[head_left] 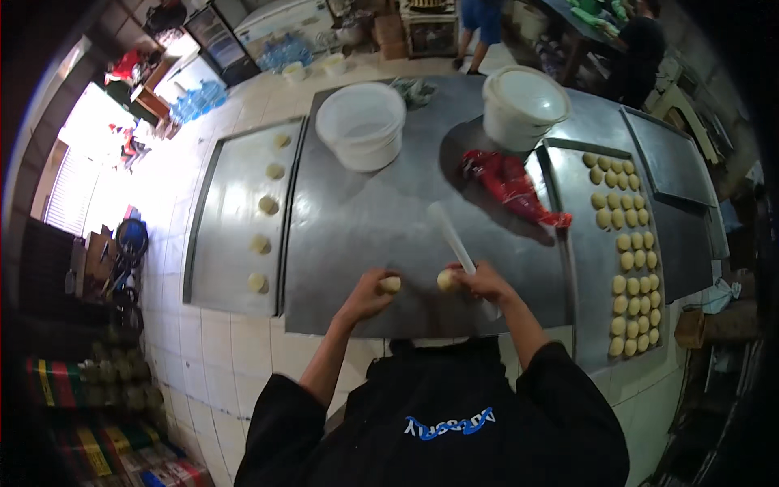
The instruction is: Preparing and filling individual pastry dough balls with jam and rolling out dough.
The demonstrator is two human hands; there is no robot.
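Note:
My left hand [370, 295] is closed around a pale dough ball [390, 285] just above the near part of the metal table [349, 243]. To its right, my right hand [484, 282] has its fingers closed on another dough ball [446, 280]. A long white flat plastic blade [451, 235] runs beneath or through my right hand, its far end pointing away from me. Whether that hand also grips it, I cannot tell. Beyond it lies a crumpled red plastic bag [507, 185] with something inside.
A metal tray [227, 219] on the left bears a column of several dough balls. The right-hand tray [584, 268] carries many in rows. An uncovered white bucket [361, 130] and a lidded one [526, 105] stand at the far side. Two people are in the background.

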